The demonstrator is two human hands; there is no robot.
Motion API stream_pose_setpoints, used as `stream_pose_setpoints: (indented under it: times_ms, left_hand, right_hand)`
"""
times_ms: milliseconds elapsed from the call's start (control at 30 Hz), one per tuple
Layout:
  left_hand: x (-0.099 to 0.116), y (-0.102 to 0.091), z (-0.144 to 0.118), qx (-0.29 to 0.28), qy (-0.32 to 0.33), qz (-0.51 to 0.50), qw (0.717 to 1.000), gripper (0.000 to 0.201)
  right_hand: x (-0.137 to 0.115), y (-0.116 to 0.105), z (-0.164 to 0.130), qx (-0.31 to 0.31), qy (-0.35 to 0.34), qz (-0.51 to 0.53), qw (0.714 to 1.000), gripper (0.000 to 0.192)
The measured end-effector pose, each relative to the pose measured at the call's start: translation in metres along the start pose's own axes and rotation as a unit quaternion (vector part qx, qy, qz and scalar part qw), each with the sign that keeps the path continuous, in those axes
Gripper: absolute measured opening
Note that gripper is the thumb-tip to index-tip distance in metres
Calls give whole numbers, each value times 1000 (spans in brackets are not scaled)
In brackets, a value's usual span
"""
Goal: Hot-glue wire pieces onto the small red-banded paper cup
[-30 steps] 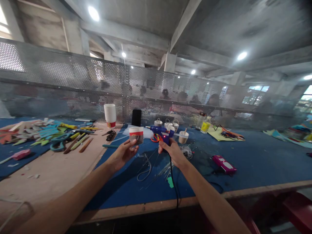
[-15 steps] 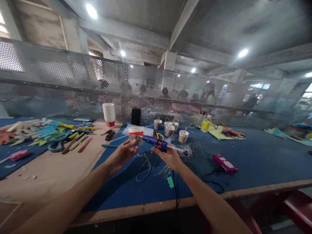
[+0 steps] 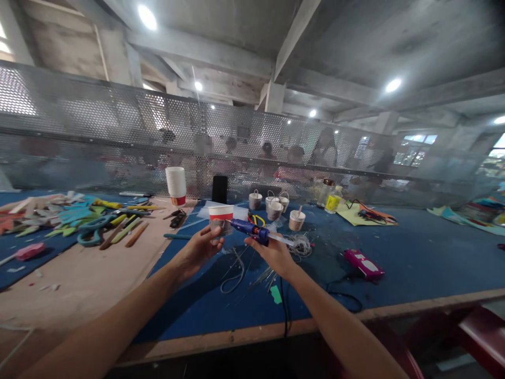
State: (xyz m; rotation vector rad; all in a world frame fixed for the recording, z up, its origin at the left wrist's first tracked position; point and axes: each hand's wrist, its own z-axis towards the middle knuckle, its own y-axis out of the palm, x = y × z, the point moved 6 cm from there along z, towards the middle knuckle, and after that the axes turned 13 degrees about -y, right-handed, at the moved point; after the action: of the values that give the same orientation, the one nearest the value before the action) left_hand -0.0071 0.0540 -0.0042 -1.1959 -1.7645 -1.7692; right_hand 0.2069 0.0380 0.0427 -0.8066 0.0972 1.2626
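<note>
A paper cup (image 3: 221,211) with a white top, a red band and a grey lower part is held up in my left hand (image 3: 203,246), fingers closed round its lower side. My right hand (image 3: 274,252) grips a blue hot glue gun (image 3: 248,230), a pale glue stick (image 3: 282,238) jutting from its rear. The nozzle points left and sits at the cup's side; whether it touches, I cannot tell. Below the hands, a loop of grey cord (image 3: 241,273) lies on the blue mat. A coil of grey cord (image 3: 302,246) rests just right of the gun.
Several small wrapped cups (image 3: 274,210) stand behind the hands, near a phone (image 3: 220,189) and a cup stack (image 3: 175,185). Scissors (image 3: 89,234) and clay-like sticks lie left. Bottles (image 3: 333,201), yellow paper (image 3: 357,215) and a magenta device (image 3: 363,264) are right. A perforated screen (image 3: 236,121) closes the back.
Almost nothing differs. The cup appears turned or shifted very slightly in my left hand, while the glue gun's nozzle stays at its side.
</note>
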Motion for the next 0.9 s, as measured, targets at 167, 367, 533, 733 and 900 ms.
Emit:
stream_pose_setpoints:
  times_ms: [167,367,533,733,900]
  left_hand:
    - [-1,-2,3,-5,4,9,1000,21]
    - [-1,-3,4,-6,8,19,1000,23]
    - [-1,-4,3,4,7,19,1000,22]
    - [-2,-5,6,0,9,15,1000,23]
    - [-1,-3,5,-2,9,19,1000,23]
  right_hand:
    - [1,1,-1,-8,-8,8,1000,37]
    - [4,4,-4,-19,-3,-5,1000,35]
    - [-4,0,-3,-27,-9,-28,999,35]
    - [-6,0,-3,-32,-18,-37,999,33]
    - [-5,0,-4,-39,-19,-46,998,35]
